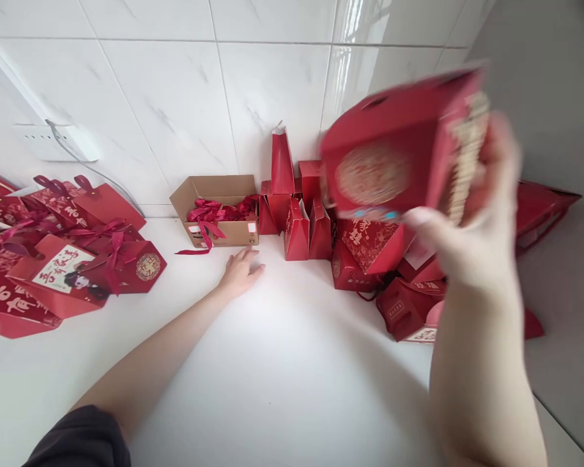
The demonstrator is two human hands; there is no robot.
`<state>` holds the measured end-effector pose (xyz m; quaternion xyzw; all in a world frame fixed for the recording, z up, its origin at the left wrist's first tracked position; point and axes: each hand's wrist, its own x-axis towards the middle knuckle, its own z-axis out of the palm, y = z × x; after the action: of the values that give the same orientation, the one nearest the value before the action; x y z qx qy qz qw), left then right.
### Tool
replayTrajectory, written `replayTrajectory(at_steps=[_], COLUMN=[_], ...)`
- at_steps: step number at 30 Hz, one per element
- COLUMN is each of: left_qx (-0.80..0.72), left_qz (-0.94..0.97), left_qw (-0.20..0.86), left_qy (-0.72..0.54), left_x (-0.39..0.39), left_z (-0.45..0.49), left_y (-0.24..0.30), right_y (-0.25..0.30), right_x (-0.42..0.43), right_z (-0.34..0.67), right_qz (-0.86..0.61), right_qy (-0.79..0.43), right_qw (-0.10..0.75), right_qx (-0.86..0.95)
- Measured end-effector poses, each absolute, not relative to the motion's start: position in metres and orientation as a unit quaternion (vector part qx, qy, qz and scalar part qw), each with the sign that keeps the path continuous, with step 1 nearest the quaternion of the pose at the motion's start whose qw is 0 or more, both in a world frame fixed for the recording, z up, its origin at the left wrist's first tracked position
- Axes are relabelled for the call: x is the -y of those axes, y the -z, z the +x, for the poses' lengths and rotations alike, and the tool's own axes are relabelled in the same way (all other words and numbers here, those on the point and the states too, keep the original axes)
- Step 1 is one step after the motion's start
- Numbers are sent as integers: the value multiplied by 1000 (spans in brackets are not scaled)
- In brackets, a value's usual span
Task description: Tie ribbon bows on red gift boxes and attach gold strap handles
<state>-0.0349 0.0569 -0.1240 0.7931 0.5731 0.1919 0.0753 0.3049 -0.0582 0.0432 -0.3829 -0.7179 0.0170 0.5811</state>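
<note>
My right hand (486,214) grips a red gift box (413,155) in the air, above a group of other red boxes at the right. This box has a round gold emblem and a cut-out near its top edge. It is tilted and smeared by motion. Along its right side, under my fingers, runs a beige ridged strip whose kind I cannot make out. My left hand (242,272) lies low on the white table (282,376) with its fingers loosely stretched and nothing in them. Just behind it stands an open cardboard box (231,233) with dark red ribbons (214,213) inside.
Several red gift boxes with ribbon bows (114,253) crowd the left. Narrow red boxes (296,230) stand against the tiled wall (165,97). More red boxes (370,246) lie piled at the right beside a grey surface (559,292). A wall socket (58,143) has a cable.
</note>
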Motion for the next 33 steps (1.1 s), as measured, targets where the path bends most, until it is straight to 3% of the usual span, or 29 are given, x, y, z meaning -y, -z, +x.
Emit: replayTrajectory(at_steps=[2,4,6,11,15,18,22,25,29,33], left_qx=[-523,-343,-242,-223,-317,-340,-302,-306,-376,-387], left_qz=[810,830,823,822,864,872,875,888,887,883], left_qw=[108,273,369,346,290,320,376,342,265,250], left_qy=[-243,-346,-358,-392,-261,-146,-39,12,-32,-87], left_x=[-52,-42,-27,8,17,17,14,12,13,25], left_z=[-36,-37,-38,-36,-32,-25,-17,-19,-22,-15], left_y=[102,72,42,-9,-14,-1,14,14,7,2], right_y=[-33,-21,-12,-11,-18,-18,-13,-8,-2,2], right_x=[52,46,42,46,57,64,63,58,54,55], right_z=[276,253,239,238,255,262,260,252,240,229], right_qz=[-361,-357,-356,-326,-391,-455,-486,-501,-489,-488], right_qy=[-165,-263,-326,-356,-331,-313,-273,-250,-250,-240], right_qw=[549,491,441,359,197,93,81,68,59,113], right_qx=[735,750,757,798,836,829,826,826,834,832])
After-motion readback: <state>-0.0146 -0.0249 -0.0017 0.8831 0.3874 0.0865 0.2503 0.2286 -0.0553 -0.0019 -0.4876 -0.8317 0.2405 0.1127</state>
